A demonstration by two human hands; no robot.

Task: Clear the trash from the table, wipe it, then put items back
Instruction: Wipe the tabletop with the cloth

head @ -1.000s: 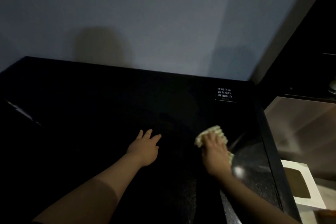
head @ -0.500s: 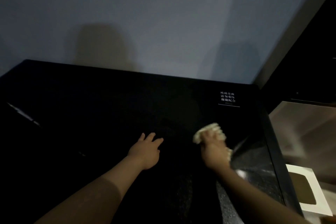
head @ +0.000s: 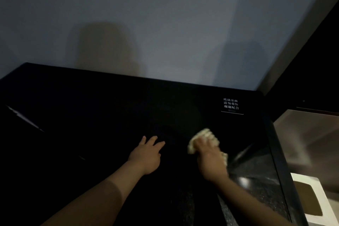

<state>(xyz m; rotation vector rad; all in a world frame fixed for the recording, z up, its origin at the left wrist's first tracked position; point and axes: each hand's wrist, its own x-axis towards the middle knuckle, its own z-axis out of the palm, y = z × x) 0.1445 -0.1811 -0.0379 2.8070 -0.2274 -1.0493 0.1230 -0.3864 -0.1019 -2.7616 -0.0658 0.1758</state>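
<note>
Wiping is judged to be in hand: a pale cloth [head: 205, 134] is pressed to the dark worktop [head: 91, 115] under the right grip [head: 211, 156], though whether its fingers are curled round it cannot be told through the blur. The left grip [head: 146, 156] is laid flat just beside, fingers spread, nothing held. No trash is seen near either grip, so clearing seems done; more wiping and the return of items are left.
</note>
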